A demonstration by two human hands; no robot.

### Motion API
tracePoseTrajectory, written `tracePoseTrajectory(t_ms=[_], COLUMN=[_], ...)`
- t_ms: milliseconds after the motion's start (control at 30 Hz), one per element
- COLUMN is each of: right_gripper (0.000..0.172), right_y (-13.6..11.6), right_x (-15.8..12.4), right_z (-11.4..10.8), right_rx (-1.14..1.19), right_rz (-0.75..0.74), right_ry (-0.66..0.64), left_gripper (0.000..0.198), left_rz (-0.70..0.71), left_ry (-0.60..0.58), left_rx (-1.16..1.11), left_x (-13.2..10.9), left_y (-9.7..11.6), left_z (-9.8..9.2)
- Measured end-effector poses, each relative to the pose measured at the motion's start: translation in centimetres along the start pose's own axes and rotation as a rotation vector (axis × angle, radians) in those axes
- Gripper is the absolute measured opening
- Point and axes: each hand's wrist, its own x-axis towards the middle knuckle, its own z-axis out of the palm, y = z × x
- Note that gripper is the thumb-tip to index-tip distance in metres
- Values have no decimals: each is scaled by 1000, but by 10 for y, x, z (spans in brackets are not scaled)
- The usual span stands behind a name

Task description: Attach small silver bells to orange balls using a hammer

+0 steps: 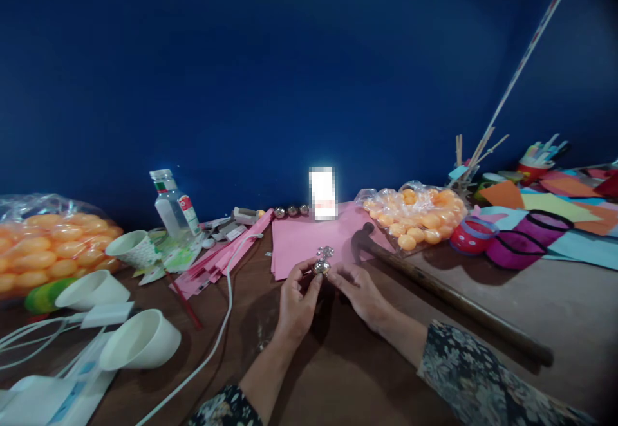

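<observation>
Above the brown table, my left hand (298,300) grips a small shiny silver ball (321,267) between thumb and fingers. Opposite it, my right hand (360,297) pinches at the ball's right side, with its fingertips against it. Just beyond the ball is a cluster of small silvery pieces (326,251); whether they are joined to the ball I cannot tell. A stack of pink paper (309,239) lies flat behind my hands. To the right, a hammer (434,284) rests with its dark head on the paper's edge and its long wooden handle pointing toward me.
Bags of orange balls stand at left (58,246) and right (425,213). White paper cups (145,342) and a power strip (82,381) lie left. A white cable (226,310) crosses the table. Silver balls (292,210), a bottle (176,210) and purple cups (516,249) sit farther back.
</observation>
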Motion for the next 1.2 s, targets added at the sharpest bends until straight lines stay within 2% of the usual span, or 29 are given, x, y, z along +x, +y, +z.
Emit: tracePoseTrajectory(t_ms=[1200], right_gripper=[26], right_y=[-1], right_x=[0], right_z=[-1], right_rx=[-20], right_rz=[-16], right_ry=[-21], left_gripper=[30], left_rz=[-1], left_ry=[-13], left_rx=[-7], left_x=[-1], left_y=[3], left_z=[0])
